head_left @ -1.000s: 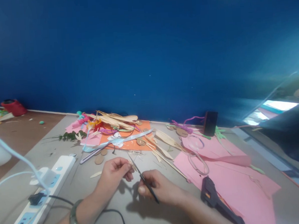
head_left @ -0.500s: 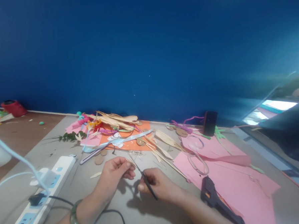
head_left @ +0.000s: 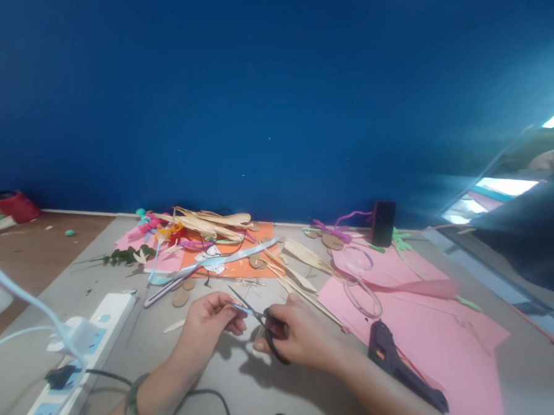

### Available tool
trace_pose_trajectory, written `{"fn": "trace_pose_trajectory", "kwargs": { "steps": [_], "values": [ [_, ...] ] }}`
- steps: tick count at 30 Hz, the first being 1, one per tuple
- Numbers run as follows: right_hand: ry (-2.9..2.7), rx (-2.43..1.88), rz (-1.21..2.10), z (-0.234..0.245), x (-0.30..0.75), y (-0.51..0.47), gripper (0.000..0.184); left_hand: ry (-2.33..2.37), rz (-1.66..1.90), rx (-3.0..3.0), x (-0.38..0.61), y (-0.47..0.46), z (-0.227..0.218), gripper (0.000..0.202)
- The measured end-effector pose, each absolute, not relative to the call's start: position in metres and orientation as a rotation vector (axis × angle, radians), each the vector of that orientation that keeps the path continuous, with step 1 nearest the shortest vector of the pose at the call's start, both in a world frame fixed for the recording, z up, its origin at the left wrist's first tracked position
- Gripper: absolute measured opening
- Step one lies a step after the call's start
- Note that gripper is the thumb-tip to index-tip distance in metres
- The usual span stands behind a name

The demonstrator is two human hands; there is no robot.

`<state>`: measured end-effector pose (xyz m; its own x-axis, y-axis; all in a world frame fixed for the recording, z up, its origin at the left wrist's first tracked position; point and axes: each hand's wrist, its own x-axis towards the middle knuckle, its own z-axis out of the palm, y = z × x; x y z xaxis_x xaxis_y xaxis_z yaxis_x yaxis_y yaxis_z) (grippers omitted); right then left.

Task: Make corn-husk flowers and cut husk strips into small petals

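Note:
In the middle of the head view, my right hand (head_left: 306,333) has its fingers through the handles of black-handled scissors (head_left: 263,317). The scissors' blades are apart and point up and left, toward the fingertips of my left hand (head_left: 206,326). Thumb and fingers of that hand are pinched together beside the blades, around something too small to make out. A green bangle (head_left: 133,408) circles the left wrist. Small pale scraps (head_left: 252,283) lie on the grey table just beyond the blades.
A black glue gun (head_left: 401,368) rests on pink paper (head_left: 451,341) at right. Dried strips (head_left: 217,222) and a pale blue ribbon (head_left: 235,254) lie on orange paper (head_left: 264,233). At left stands a white power strip (head_left: 110,312); a dark phone (head_left: 383,223) leans near the blue wall (head_left: 271,96).
The scissors, shut half a second ago, have opened and turned so both blades show. My left hand stays pinched in nearly the same place. The whole view has shifted slightly.

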<state>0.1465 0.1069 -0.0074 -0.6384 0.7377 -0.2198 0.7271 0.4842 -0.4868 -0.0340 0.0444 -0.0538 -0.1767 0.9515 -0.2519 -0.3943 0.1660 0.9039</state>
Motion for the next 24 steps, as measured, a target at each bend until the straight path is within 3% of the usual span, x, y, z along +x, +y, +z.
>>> {"fn": "trace_pose_trajectory", "kwargs": {
  "steps": [9, 24],
  "values": [
    [-2.609, -1.318, 1.045, -0.009, 0.148, 0.107, 0.041, 1.175, 1.345, 0.704, -0.036, 0.045, -0.053, 0.021],
    [-2.672, -1.237, 0.997, -0.018, 0.156, 0.118, 0.041, 1.175, 1.344, 0.783, -0.038, 0.045, -0.059, 0.021]
  ]
}}
